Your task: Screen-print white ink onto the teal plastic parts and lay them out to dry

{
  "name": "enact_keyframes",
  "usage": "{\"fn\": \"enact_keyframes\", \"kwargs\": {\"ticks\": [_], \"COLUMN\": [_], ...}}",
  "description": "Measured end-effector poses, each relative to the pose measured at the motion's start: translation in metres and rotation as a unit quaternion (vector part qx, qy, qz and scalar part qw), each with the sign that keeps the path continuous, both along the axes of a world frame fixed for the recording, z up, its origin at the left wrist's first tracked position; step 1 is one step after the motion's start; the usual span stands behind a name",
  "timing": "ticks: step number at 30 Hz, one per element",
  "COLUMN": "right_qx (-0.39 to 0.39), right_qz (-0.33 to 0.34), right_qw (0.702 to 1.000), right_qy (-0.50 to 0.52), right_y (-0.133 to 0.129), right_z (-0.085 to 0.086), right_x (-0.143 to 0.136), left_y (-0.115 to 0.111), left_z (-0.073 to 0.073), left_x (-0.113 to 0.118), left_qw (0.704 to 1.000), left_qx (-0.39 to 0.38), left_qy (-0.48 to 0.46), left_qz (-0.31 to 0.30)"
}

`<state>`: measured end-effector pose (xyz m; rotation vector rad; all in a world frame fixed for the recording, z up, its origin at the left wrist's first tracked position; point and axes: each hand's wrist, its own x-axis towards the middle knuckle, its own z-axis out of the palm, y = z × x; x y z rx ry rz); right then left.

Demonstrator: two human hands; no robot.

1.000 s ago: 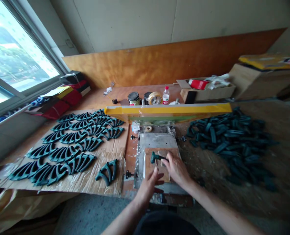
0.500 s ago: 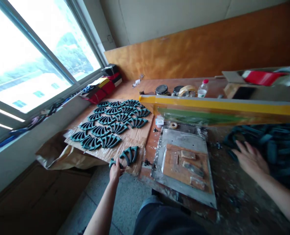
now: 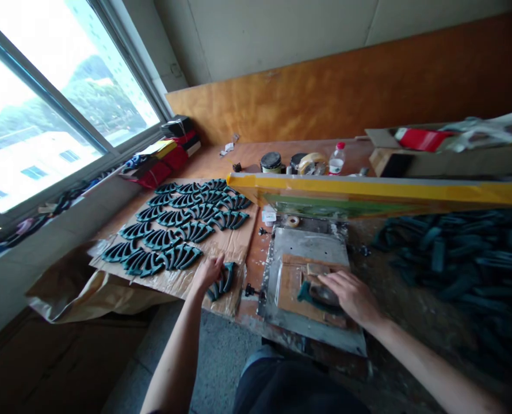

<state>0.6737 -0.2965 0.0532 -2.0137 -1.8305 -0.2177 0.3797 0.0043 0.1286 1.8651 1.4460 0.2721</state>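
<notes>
Two hands are apart, their grips indeterminable: align the green part (image 3: 306,294) squarely on the wooden board (image 3: 287,292) using the right hand (image 3: 354,297), keeping the left hand (image 3: 207,272) light at the cardboard (image 3: 226,244).

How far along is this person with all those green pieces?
Fanned rows on the cardboard look done. The left hand is at the small nearest group; the right hand is at one piece on the brown board. The big loose heap on the right seems left to do.
</notes>
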Motion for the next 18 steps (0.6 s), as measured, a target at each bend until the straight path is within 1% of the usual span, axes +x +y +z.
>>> {"fn": "enact_keyframes", "kwargs": {"ticks": [1, 3, 4, 5, 6, 7, 9, 11, 13, 15, 18], "right_qx": [-0.011, -0.024, -0.028, -0.030, -0.029, -0.028, -0.021, -0.015, -0.007, 0.009, 0.042], "right_qz": [0.003, -0.016, -0.030, -0.044, -0.054, -0.060, -0.059, -0.050, -0.052, -0.064, -0.092], "right_qw": [0.999, 0.997, 0.996, 0.996, 0.996, 0.996, 0.997, 0.998, 0.999, 0.998, 0.994], "right_qy": [-0.032, -0.073, -0.078, -0.075, -0.068, -0.060, -0.043, -0.025, -0.004, 0.019, 0.046], "right_y": [0.004, 0.010, 0.011, 0.012, 0.011, 0.010, 0.008, 0.007, 0.006, 0.005, 0.000], "right_z": [0.002, 0.004, 0.006, 0.009, 0.012, 0.016, 0.023, 0.030, 0.035, 0.037, 0.034], "right_x": [-0.015, -0.033, -0.037, -0.039, -0.039, -0.039, -0.040, -0.040, -0.037, -0.029, -0.010], "left_y": [0.000, -0.007, -0.014, -0.023, -0.034, -0.045, -0.066, -0.080, -0.085, -0.079, -0.065], "left_z": [0.012, 0.034, 0.041, 0.045, 0.044, 0.038, 0.017, -0.008, -0.026, -0.032, -0.029], "left_x": [0.021, 0.061, 0.078, 0.091, 0.101, 0.106, 0.108, 0.100, 0.088, 0.077, 0.062], "left_qw": [0.999, 0.989, 0.978, 0.965, 0.952, 0.944, 0.947, 0.959, 0.963, 0.959, 0.950], "left_qx": [0.002, 0.019, 0.039, 0.062, 0.082, 0.094, 0.082, 0.035, 0.003, 0.003, 0.016], "left_qy": [-0.034, -0.135, -0.193, -0.247, -0.290, -0.314, -0.309, -0.281, -0.269, -0.284, -0.311], "left_qz": [-0.024, -0.062, -0.068, -0.066, -0.058, -0.047, -0.028, -0.025, -0.022, -0.011, 0.027]}}
